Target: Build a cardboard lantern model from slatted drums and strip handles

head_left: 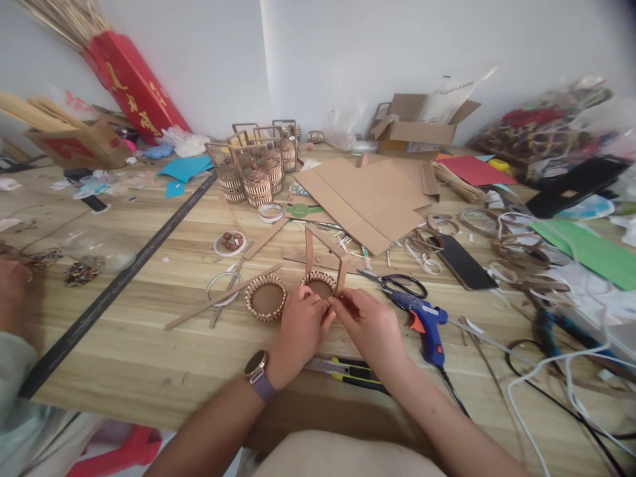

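Near the centre of the frame, a small round basket (318, 285) with a tall brown handle (342, 273) stood on the desk (173, 361), and the left hand (304, 324) had its grip curled closed on the near rim. The right hand (371, 324) had its fingertips nearly together by the handle's foot; whether that grip held anything, I could not tell. A second basket (266, 298) sat just left of centre.

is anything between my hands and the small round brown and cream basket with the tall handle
Nothing visible: left hand and right hand are both at the near rim of that basket. The matching handleless round basket sits to the left.
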The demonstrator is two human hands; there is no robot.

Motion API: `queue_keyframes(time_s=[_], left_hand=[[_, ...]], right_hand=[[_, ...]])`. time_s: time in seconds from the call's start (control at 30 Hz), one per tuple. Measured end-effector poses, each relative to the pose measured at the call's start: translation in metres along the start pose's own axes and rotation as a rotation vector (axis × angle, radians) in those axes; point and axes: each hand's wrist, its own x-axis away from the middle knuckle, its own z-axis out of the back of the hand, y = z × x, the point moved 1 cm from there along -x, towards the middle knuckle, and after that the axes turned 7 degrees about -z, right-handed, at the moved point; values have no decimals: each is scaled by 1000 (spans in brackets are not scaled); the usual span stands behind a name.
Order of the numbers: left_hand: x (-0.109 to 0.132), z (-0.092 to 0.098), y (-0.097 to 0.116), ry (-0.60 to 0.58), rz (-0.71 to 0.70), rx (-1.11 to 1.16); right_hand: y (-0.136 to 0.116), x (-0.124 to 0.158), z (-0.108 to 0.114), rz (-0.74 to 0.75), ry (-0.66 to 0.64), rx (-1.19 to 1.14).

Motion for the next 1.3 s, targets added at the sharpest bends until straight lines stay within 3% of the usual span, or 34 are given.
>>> queue_keyframes(time_s=[0.3,0.87,1.3], left_hand=[[0,-1,0,-11,16,6],[3,-5,-2,15,2,-7],[3,-6,-2,16,-4,-10]], right_hand=[[3,2,-6,13,80,-12],[3,5,-8,-46,101,-35],[3,6,-6,56,139,-2]])
